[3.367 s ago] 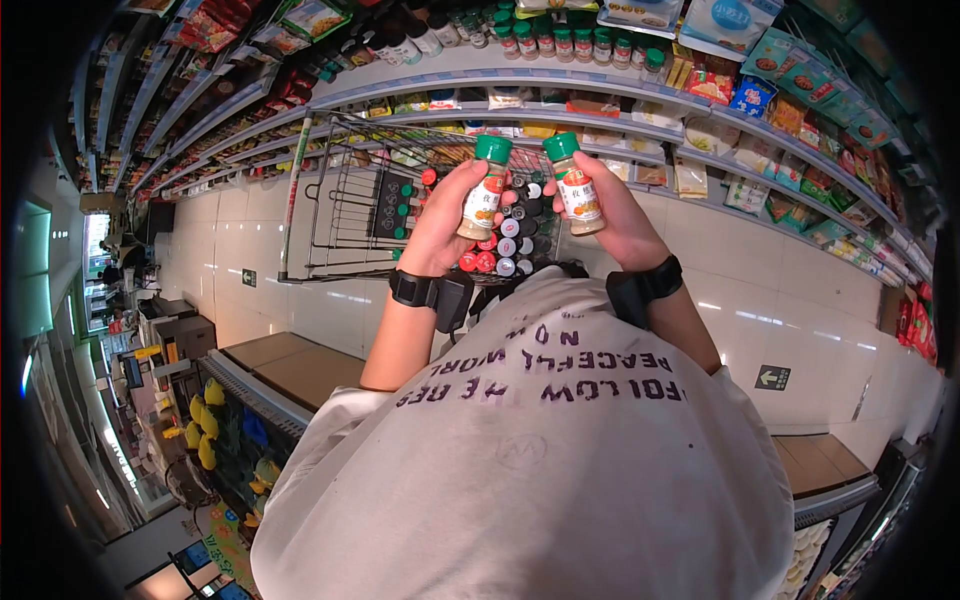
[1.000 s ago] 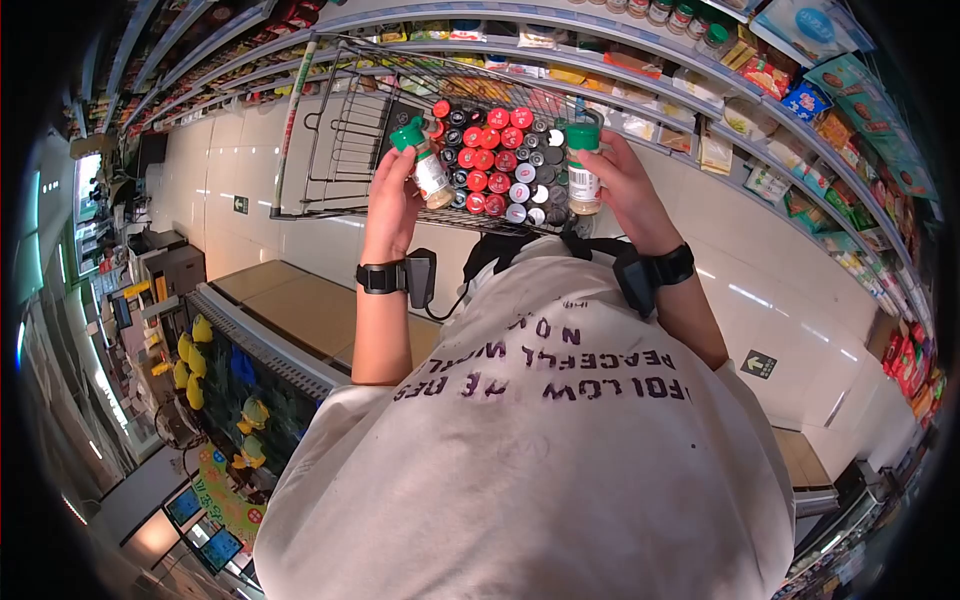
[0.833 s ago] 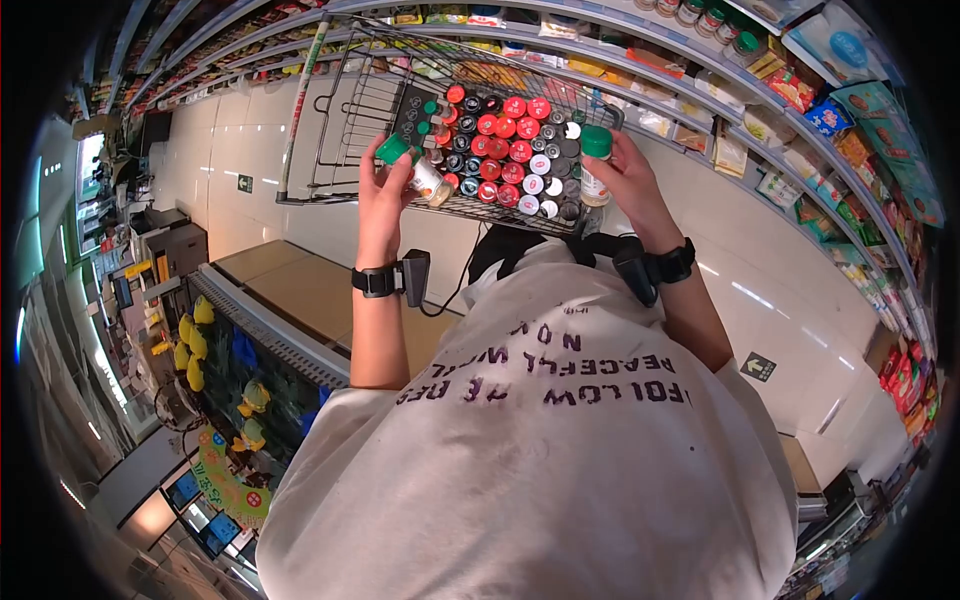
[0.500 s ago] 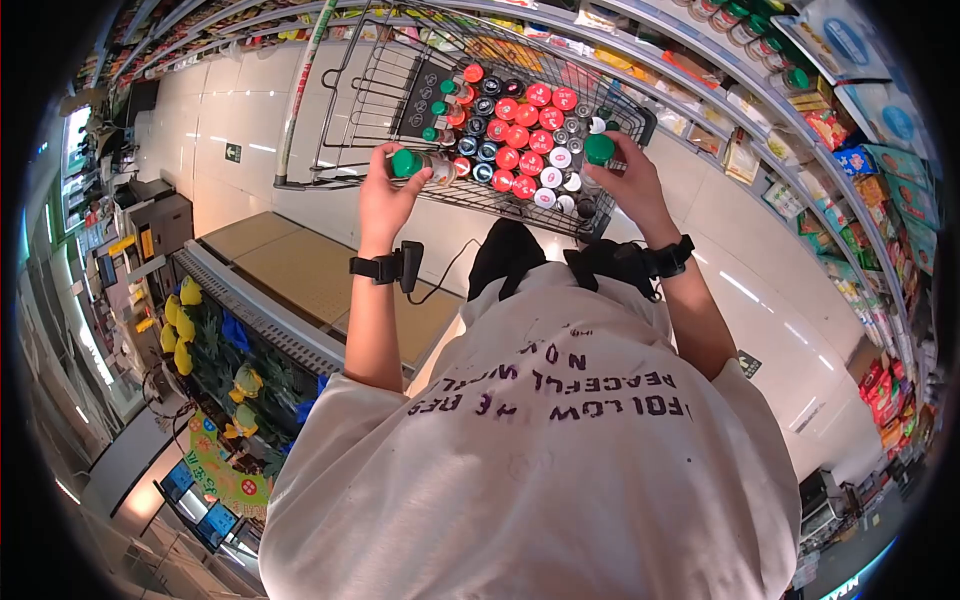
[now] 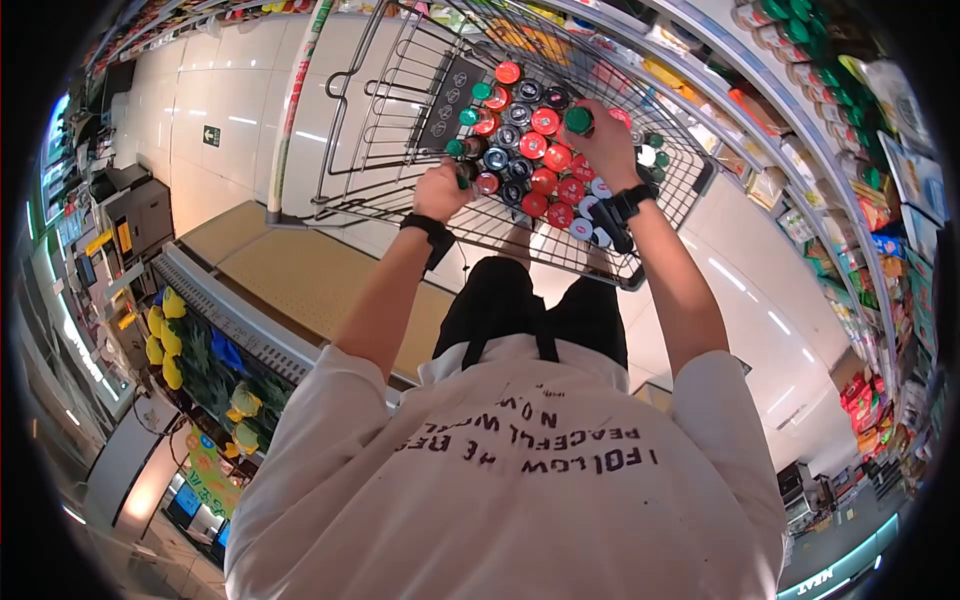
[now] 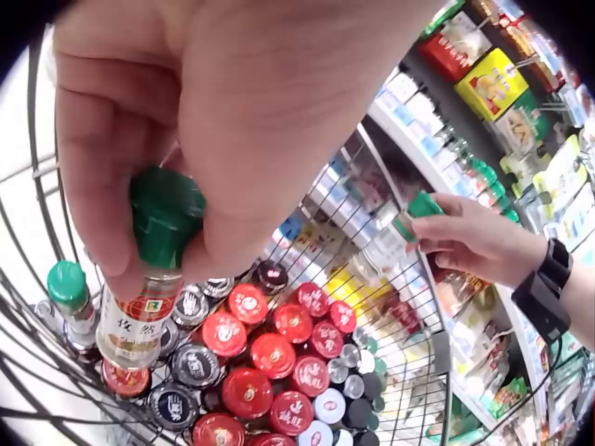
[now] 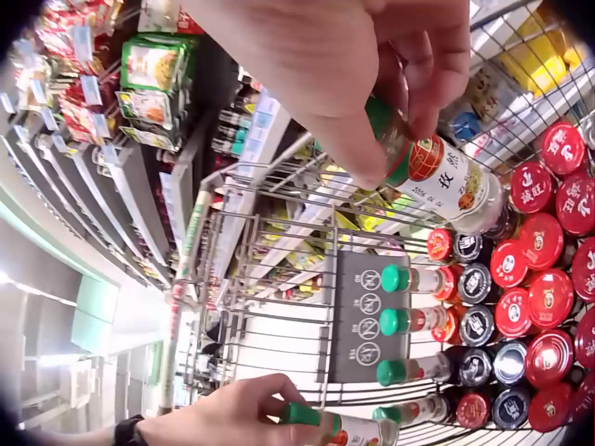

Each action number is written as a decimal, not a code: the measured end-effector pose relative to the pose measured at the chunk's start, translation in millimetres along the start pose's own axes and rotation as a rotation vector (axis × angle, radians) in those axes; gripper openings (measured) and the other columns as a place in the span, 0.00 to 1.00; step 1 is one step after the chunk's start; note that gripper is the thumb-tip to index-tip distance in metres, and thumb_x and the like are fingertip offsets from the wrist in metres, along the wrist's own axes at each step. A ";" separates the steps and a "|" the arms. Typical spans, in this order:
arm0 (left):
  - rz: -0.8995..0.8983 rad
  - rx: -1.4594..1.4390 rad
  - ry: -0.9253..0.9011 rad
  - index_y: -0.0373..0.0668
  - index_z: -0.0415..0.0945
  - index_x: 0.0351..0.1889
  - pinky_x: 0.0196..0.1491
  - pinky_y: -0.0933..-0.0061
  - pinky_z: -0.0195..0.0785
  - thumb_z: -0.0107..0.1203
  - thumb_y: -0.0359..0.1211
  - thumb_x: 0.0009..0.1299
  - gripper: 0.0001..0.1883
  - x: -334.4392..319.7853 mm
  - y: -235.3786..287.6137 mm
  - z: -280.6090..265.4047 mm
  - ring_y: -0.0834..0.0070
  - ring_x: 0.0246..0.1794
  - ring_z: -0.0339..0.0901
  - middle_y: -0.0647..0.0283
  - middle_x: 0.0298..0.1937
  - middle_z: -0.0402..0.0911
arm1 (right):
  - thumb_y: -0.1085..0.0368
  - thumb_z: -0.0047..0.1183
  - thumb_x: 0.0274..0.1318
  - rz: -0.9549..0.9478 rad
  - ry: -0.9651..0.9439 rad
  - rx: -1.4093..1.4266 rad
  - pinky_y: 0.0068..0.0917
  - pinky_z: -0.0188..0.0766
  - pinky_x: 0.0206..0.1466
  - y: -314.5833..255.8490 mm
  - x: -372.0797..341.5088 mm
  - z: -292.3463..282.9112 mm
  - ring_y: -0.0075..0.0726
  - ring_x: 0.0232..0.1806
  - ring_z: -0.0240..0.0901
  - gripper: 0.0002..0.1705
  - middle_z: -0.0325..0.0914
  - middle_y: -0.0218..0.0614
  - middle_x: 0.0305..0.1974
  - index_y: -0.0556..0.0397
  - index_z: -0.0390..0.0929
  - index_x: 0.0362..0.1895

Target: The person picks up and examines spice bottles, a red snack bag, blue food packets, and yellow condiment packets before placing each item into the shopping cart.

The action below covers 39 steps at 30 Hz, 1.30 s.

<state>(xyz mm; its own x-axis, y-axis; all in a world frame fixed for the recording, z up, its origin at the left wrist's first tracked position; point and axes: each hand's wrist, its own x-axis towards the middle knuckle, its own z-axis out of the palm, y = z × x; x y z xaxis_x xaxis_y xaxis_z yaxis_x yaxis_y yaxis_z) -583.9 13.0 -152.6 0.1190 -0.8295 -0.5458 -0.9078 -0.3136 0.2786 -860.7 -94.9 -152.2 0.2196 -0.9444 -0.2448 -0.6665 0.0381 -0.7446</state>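
The left hand (image 5: 440, 192) pinches a green-capped seasoning bottle near the cart's near side; in the left wrist view the fingers grip the green cap (image 6: 165, 214), and the labelled bottle (image 6: 135, 321) hangs upright above the jars. The right hand (image 5: 606, 142) holds another bottle by its green cap (image 5: 578, 120) over the jars. In the right wrist view that bottle (image 7: 456, 186) is tilted, its clear base beside red lids. Below the hands, red-lidded jars (image 5: 545, 121) and black-lidded jars (image 5: 519, 114) stand packed in the wire cart (image 5: 400, 180).
Several green-capped bottles (image 7: 395, 321) lie beside the cart's grey panel (image 7: 358, 353). Shelves of packets and bottles (image 5: 800, 90) run along the cart's far side. A cardboard-coloured platform (image 5: 300, 270) stands at the left, and tiled floor (image 5: 720, 260) lies to the right.
Both hands have gone from holding the bottles up before the body to over the cart. The left moved right lately, the right moved slightly left and up; the cart looks larger.
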 end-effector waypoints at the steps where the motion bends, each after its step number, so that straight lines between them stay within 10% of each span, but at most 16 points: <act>1: 0.004 0.027 -0.032 0.38 0.73 0.46 0.42 0.56 0.75 0.67 0.46 0.53 0.29 13.9 -4.5 11.5 0.52 0.38 0.81 0.49 0.35 0.83 | 0.59 0.66 0.43 0.001 0.002 0.007 0.43 0.74 0.40 7.1 18.5 17.6 0.52 0.40 0.78 0.26 0.80 0.44 0.35 0.46 0.72 0.49; 23: 0.051 0.208 -0.184 0.44 0.80 0.38 0.38 0.64 0.78 0.64 0.43 0.59 0.15 81.7 -35.2 105.9 0.61 0.38 0.83 0.56 0.38 0.82 | 0.61 0.62 0.46 -0.213 -0.035 -0.145 0.48 0.72 0.46 45.9 186.2 191.0 0.57 0.44 0.75 0.26 0.79 0.46 0.40 0.44 0.69 0.51; 39: 0.034 0.204 -0.424 0.40 0.77 0.42 0.46 0.57 0.75 0.66 0.47 0.53 0.25 84.0 -46.1 104.6 0.56 0.45 0.79 0.51 0.43 0.80 | 0.59 0.60 0.46 -0.079 0.125 -0.077 0.44 0.71 0.54 34.8 156.1 171.1 0.55 0.54 0.71 0.37 0.73 0.47 0.53 0.45 0.64 0.63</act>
<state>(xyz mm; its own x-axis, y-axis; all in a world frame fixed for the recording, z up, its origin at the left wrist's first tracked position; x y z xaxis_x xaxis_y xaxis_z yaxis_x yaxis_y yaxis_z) -574.2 6.1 -294.0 -0.0484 -0.5627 -0.8252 -0.9740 -0.1567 0.1639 -727.8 -185.1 -322.6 0.1859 -0.9770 -0.1046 -0.7042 -0.0582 -0.7076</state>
